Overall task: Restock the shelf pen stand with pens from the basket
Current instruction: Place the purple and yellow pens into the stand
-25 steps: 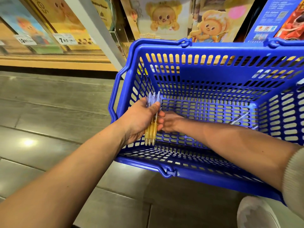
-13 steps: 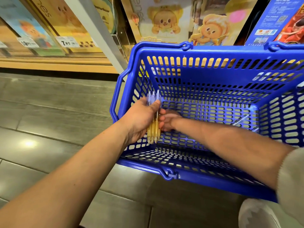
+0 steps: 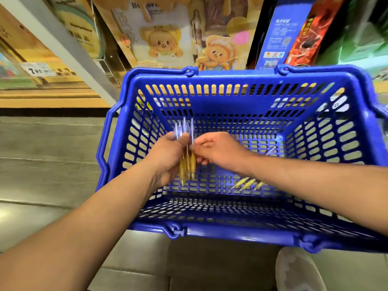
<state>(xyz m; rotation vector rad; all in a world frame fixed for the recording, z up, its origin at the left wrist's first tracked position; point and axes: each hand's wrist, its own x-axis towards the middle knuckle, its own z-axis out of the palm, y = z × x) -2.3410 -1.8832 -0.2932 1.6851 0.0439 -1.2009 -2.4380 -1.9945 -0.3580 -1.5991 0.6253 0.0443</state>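
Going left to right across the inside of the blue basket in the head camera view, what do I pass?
In order: left hand → bunch of yellow pens with clear tops that it holds → right hand, pinching that bunch → three loose yellow pens lying on the floor of the blue slotted plastic basket.

From my seat, the shopping basket (image 3: 231, 73) read as moulded blue plastic, glossy along its rim. The pens (image 3: 192, 162) had clear plastic tops and translucent amber barrels (their tips shone like metal). The floor tiles (image 3: 52, 160) looked smooth, grey and dully sheened, and the cartoon-bear boxes (image 3: 161, 40) were shiny printed card.
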